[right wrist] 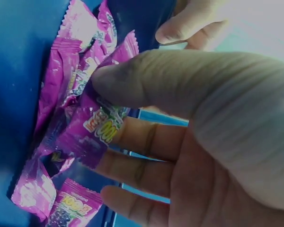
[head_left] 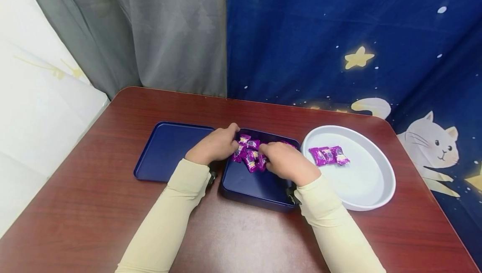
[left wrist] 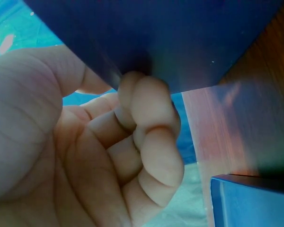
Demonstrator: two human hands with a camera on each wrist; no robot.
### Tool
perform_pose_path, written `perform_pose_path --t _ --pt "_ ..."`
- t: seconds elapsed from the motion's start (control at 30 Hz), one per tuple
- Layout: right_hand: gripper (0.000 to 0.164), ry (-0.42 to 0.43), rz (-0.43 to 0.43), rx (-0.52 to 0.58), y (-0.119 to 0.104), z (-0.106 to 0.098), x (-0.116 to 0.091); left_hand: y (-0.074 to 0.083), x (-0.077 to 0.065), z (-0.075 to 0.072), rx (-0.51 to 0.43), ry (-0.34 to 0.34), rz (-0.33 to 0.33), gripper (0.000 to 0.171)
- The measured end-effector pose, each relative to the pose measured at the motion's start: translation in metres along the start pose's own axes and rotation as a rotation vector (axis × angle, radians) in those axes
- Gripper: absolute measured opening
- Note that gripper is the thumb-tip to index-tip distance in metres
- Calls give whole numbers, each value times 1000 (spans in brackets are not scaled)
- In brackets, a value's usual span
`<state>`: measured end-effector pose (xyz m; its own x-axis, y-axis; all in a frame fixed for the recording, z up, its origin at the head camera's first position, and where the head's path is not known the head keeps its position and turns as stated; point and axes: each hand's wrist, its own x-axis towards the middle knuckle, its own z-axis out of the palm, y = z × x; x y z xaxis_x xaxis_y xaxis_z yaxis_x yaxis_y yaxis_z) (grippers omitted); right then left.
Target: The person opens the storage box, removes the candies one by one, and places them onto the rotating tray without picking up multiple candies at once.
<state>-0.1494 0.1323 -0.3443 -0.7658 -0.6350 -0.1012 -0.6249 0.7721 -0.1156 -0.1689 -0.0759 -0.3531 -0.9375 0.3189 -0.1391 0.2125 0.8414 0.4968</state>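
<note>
A dark blue rectangular box (head_left: 260, 187) stands near the table's middle with several purple-wrapped candies (head_left: 249, 158) in its far part. My left hand (head_left: 215, 144) holds the box's left rim, thumb at the top edge and bent fingers against the outer wall (left wrist: 156, 38). Inside the box my right hand (head_left: 290, 162) pinches a purple-wrapped candy (right wrist: 97, 125); its thumb lies over the wrapper with fingers behind it. Other wrapped candies (right wrist: 57, 85) lie close beside that one. The right hand covers part of the box's right side.
To the right, a white round tray (head_left: 367, 189) bears several purple-wrapped candies (head_left: 329, 156) in a row. A flat blue lid (head_left: 165, 151) lies left of the box. Behind the brown table (head_left: 94, 206) hang grey and blue curtains (head_left: 278, 47).
</note>
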Motion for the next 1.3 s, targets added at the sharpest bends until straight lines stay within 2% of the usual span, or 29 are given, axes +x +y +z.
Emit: perform_pose_path --t 0.3,0.6,1.03,1.3 --pt "21 64 -17 2 4 -2 -2 0 0 0 3 6 9 42" --pt "18 88 -19 23 6 -4 -2 0 1 0 -3 2 -1 42" --pt "22 43 29 19 4 -5 0 -1 1 0 2 3 4 42" --pt "20 74 -4 27 5 -6 -2 -1 1 0 -2 -1 -8 42"
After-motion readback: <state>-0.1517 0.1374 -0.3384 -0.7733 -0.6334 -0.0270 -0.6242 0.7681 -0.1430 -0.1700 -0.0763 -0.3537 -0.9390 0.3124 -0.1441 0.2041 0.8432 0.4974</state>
